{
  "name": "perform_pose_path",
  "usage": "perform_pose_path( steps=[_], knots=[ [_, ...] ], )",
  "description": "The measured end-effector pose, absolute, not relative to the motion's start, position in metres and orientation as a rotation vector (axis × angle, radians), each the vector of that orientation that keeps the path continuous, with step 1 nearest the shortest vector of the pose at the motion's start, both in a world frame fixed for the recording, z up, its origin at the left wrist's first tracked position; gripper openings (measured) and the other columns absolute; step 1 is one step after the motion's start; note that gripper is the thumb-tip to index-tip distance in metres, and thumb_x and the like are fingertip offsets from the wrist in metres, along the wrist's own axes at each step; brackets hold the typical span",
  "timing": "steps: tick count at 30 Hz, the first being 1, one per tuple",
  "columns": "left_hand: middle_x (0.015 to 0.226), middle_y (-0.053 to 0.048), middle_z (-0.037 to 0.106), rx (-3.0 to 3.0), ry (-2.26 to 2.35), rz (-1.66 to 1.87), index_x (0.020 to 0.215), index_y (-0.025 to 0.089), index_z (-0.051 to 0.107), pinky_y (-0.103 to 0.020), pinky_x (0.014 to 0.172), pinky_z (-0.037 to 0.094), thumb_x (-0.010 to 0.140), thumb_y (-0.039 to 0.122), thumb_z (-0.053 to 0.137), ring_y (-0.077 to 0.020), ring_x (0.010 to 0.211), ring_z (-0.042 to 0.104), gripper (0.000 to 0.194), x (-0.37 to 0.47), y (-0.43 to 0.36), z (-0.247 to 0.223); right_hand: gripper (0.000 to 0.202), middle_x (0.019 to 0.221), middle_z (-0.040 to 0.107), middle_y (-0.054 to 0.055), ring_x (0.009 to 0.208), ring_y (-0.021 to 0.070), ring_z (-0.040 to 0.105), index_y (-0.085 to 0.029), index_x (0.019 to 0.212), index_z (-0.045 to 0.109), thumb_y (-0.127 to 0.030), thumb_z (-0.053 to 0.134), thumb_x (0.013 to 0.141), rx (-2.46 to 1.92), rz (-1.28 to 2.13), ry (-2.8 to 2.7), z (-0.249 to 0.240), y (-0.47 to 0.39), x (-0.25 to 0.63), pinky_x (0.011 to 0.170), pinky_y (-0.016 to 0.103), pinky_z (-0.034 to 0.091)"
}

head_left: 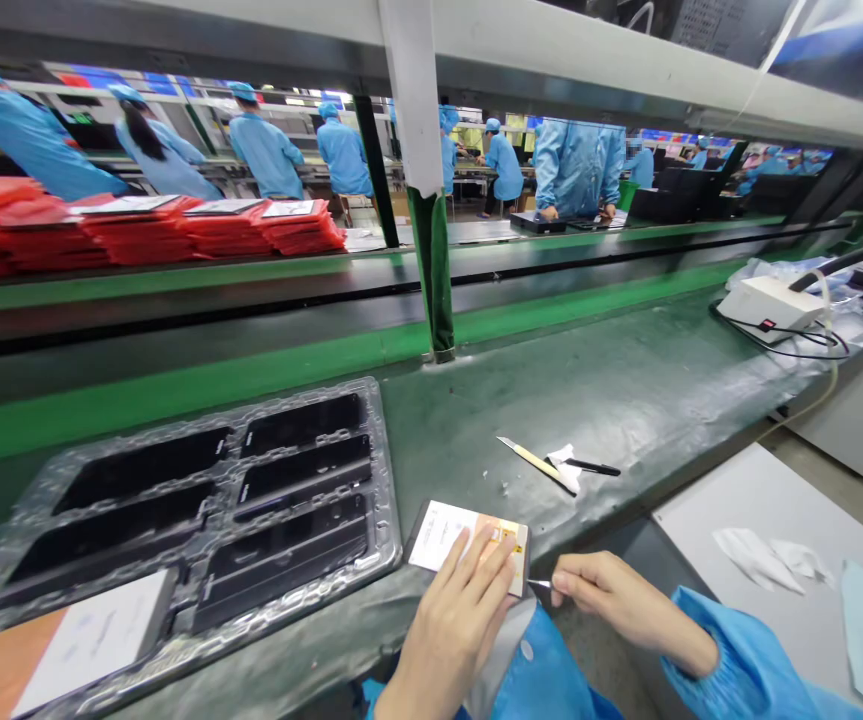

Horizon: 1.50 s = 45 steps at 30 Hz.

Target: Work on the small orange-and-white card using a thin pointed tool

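My left hand lies flat on a phone-sized panel with a white and orange label, pressing it at the bench's front edge. Its fingers are stretched out over the orange part. Just to the right, my right hand pinches a thin metal tool, whose tip touches the panel's right edge. Beyond the hands lie a yellow-handled knife, a crumpled white wipe and a black pen-like tool.
A clear plastic tray with several black screens stands at the left, a labelled panel on its near corner. A white box with cables sits at the back right. Red packets and people in blue are beyond the post.
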State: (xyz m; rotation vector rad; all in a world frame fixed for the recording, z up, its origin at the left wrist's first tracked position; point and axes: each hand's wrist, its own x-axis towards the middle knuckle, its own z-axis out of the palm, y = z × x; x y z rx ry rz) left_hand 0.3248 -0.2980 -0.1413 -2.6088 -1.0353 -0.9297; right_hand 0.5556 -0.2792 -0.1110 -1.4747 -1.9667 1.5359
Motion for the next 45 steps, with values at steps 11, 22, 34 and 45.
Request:
perform_pose_path(
  steps=[11, 22, 34, 45],
  knots=[
    [0.125, -0.009, 0.069, -2.608, -1.036, -0.954, 0.119, 0.011, 0.063, -0.041, 0.108, 0.049, 0.099, 0.014, 0.044, -0.0221, 0.127, 0.058, 0.028, 0.325, -0.297, -0.141, 0.057, 0.049, 0.036, -0.008, 0.048, 0.0113, 0.034, -0.020, 0.071, 0.058, -0.072, 0.041, 0.087, -1.387, 1.624, -1.899, -0.116, -0.278, 0.558, 0.050, 0.025, 0.026],
    [0.124, -0.009, 0.070, -2.605, -1.035, -0.927, 0.117, 0.012, 0.064, -0.042, 0.105, 0.052, 0.099, 0.014, 0.044, -0.0234, 0.125, 0.059, 0.027, 0.325, -0.298, -0.141, 0.044, 0.058, 0.048, -0.005, 0.054, 0.0125, 0.042, -0.021, 0.070, 0.052, -0.061, 0.052, 0.087, -1.371, 1.694, -1.819, -0.108, -0.281, 0.557, 0.055, 0.025, 0.032],
    [0.124, -0.008, 0.070, -2.604, -1.029, -0.930, 0.117, 0.012, 0.064, -0.041, 0.106, 0.051, 0.100, 0.013, 0.042, -0.0220, 0.125, 0.059, 0.028, 0.324, -0.297, -0.139, 0.055, 0.054, 0.045, -0.006, 0.053, 0.0124, 0.041, -0.018, 0.073, 0.058, -0.069, 0.043, 0.089, -1.328, 1.626, -1.870, -0.118, -0.283, 0.557, 0.056, 0.025, 0.031],
    [0.125, -0.008, 0.069, -2.644, -1.038, -0.944, 0.122, 0.014, 0.063, -0.041, 0.110, 0.047, 0.099, 0.013, 0.045, -0.0215, 0.129, 0.056, 0.029, 0.323, -0.296, -0.143, 0.065, 0.050, 0.036, -0.008, 0.048, 0.0104, 0.030, -0.017, 0.072, 0.060, -0.078, 0.041, 0.084, -1.327, 1.680, -1.744, -0.124, -0.285, 0.553, 0.049, 0.025, 0.022]
  ],
)
